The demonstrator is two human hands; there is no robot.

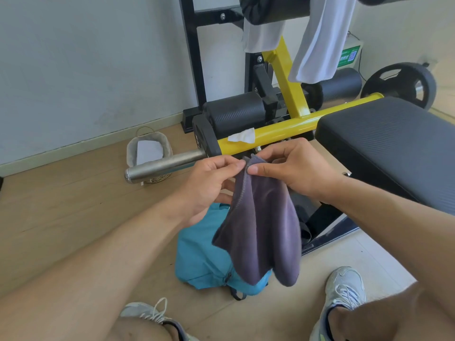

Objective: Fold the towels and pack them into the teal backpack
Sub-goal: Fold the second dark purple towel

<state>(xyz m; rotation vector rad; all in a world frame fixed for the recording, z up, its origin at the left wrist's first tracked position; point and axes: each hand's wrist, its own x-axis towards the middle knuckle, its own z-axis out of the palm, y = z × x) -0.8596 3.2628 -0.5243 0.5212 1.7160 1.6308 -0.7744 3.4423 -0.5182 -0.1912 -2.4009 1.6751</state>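
A dark purple-grey towel (263, 225) hangs doubled in the air in front of me. My left hand (209, 185) and my right hand (295, 168) both pinch its top edge, thumbs nearly touching. Below it the teal backpack (199, 257) lies on the wooden floor, its right part hidden behind the towel. A white towel (317, 38) is draped over the black roller pad at the top of the machine. A small white cloth (242, 137) lies on the yellow bar.
A yellow and black gym machine (288, 77) stands ahead with a steel bar end (162, 166) jutting left. A padded black bench (389, 143) is at the right. A woven basket (149, 152) sits by the wall. My shoes (344, 291) flank the backpack.
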